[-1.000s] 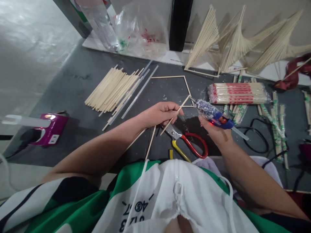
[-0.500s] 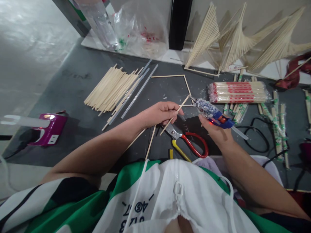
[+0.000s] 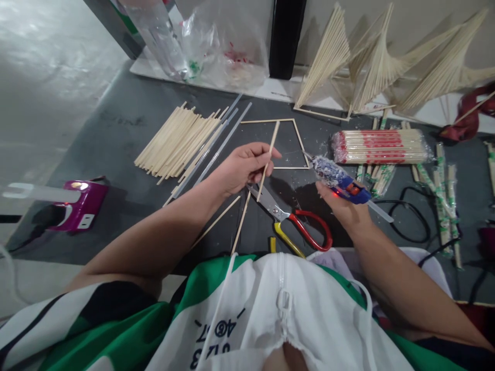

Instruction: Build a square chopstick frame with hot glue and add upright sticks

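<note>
Pinched between thumb and fingers of my left hand (image 3: 251, 164) is a thin wooden stick (image 3: 274, 138), tilted with its top end away from me. My right hand (image 3: 342, 206) is wrapped around a blue hot glue gun (image 3: 340, 180) with a red light lit and a clear glue stick out of its back. The nozzle points left, close to the right side of a stick frame (image 3: 299, 136) lying on the table. Below my left hand lie scissors (image 3: 284, 214) with red and yellow handles and two loose sticks (image 3: 216, 221).
A pile of wooden sticks (image 3: 178, 141) and clear glue sticks (image 3: 224, 149) lie left of the frame. Wrapped chopsticks (image 3: 382, 146) lie to the right. Fan-shaped stick structures (image 3: 328, 56) stand at the back. A purple power socket (image 3: 79, 206) is far left; a black cable (image 3: 421, 216) curls at right.
My left hand has moved left and slightly away from me with the stick, whose far end has left the glue gun's nozzle. My right hand with the glue gun has barely moved.
</note>
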Motion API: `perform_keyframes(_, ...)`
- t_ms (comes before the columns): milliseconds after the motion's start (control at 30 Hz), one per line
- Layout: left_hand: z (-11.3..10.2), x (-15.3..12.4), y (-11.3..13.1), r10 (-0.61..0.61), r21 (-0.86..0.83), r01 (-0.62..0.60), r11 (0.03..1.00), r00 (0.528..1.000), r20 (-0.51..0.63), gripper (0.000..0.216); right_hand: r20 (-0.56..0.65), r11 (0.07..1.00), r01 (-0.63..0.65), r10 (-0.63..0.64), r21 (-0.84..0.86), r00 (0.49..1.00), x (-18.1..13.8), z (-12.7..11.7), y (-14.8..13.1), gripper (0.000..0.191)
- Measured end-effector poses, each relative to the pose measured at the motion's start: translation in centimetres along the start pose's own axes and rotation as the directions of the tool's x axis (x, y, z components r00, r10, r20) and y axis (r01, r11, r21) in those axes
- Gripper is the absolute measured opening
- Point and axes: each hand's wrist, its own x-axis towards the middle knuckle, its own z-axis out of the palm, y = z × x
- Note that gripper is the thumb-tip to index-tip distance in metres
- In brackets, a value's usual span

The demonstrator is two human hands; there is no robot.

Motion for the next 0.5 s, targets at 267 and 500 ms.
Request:
perform_keyframes(267,-0.9,0.9,0.0,0.046,-0.045,-0.056,0.997,0.98,-0.192,0.013,-0.127,0.984,-0.072,0.093,0.161,0.988,1.4,-0.9,3.1,0.04)
perform_keyframes(500,-0.9,0.8,0.3,0.029,-0.057,-0.043,0.997,0.973,-0.228,0.013,-0.003,0.998,0.003,-0.003,-0.064,1.0,1.0,-1.1,2.7,0.035)
